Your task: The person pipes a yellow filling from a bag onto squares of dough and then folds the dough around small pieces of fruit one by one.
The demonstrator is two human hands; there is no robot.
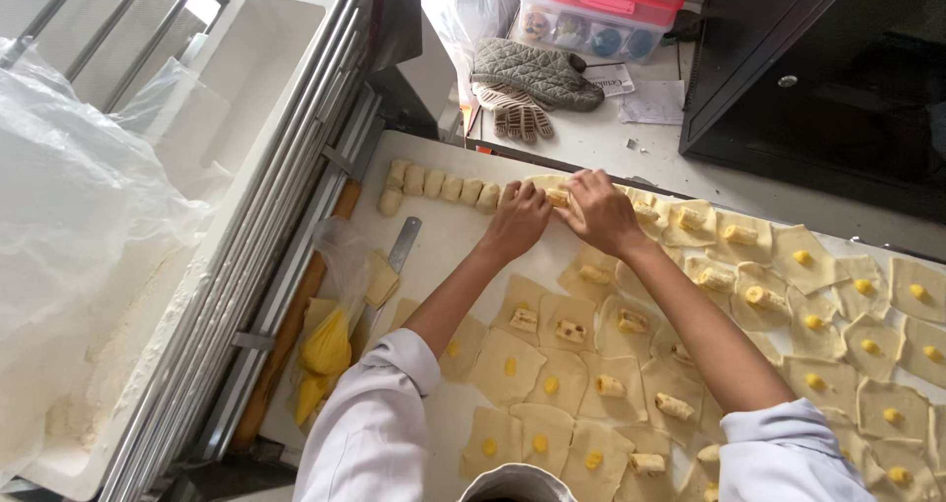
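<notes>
Rolling one dough piece (558,196) at the far edge of the white board (443,236), fingers of left hand (516,218) and right hand (598,209) curled around it. Left of it, a row of finished rolls (434,184). Near and right, flat dough squares (507,366) with yellow filling. Far left, piping bag (328,344) and scraper (396,256).

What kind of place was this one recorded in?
Probably a bakery or pastry kitchen. Both hands, left hand and right hand, roll a dough piece on a board covered with filled dough squares; oven mitts lie nearby.
</notes>
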